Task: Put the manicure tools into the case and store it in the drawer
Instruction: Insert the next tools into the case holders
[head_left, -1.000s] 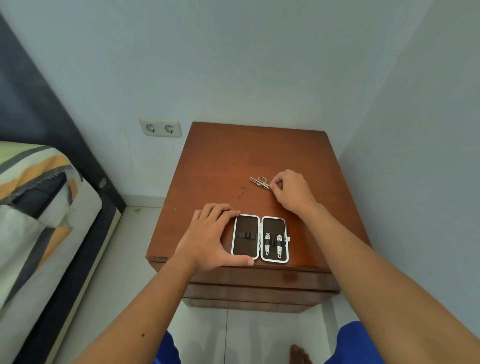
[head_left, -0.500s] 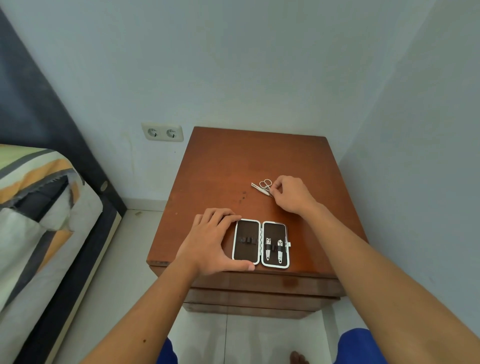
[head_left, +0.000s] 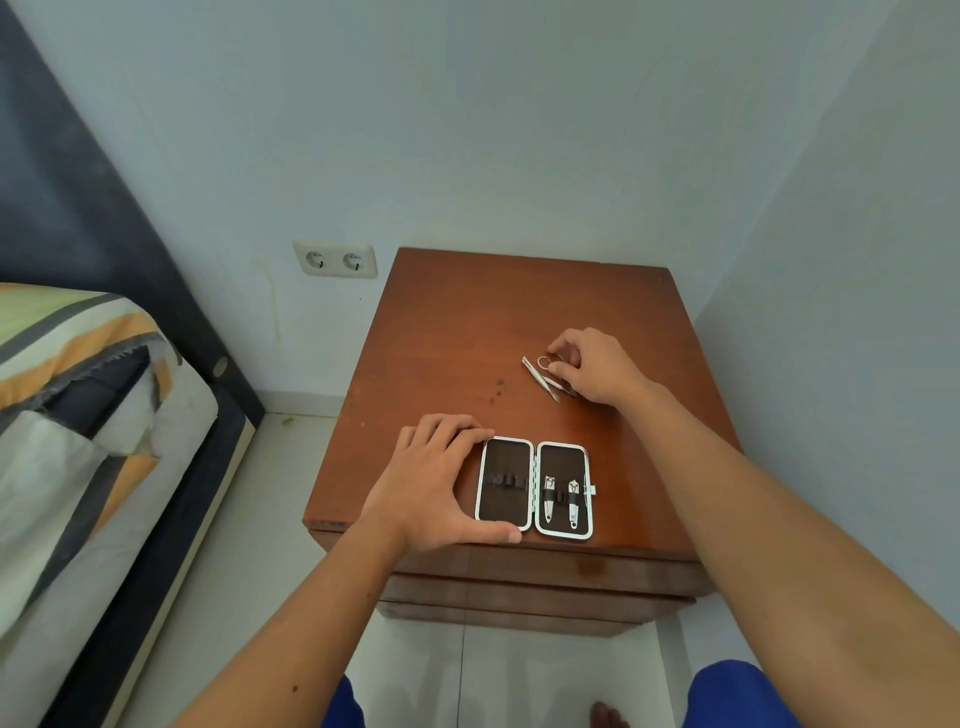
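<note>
A manicure case (head_left: 534, 488) lies open flat near the front edge of a brown wooden nightstand (head_left: 467, 332). Its right half holds two nail clippers (head_left: 561, 501) under a strap; its left half shows only empty loops. My left hand (head_left: 436, 486) rests on the top and clasps the case's left edge between thumb and fingers. Farther back, small metal scissors and tweezers (head_left: 543, 376) lie on the wood. My right hand (head_left: 597, 369) pinches the scissors by a finger ring. The drawer fronts (head_left: 519, 587) below the top are shut.
A bed with a striped cover (head_left: 78, 415) and dark frame stands to the left. A double wall socket (head_left: 335, 258) sits behind the nightstand's left corner. The right wall runs close along the nightstand. A bare foot (head_left: 608, 717) shows on the tiled floor.
My right hand has shifted its fingers from the tools' near end to the scissors' ring end. The left hand and the case stay put. The view has tilted slightly.
</note>
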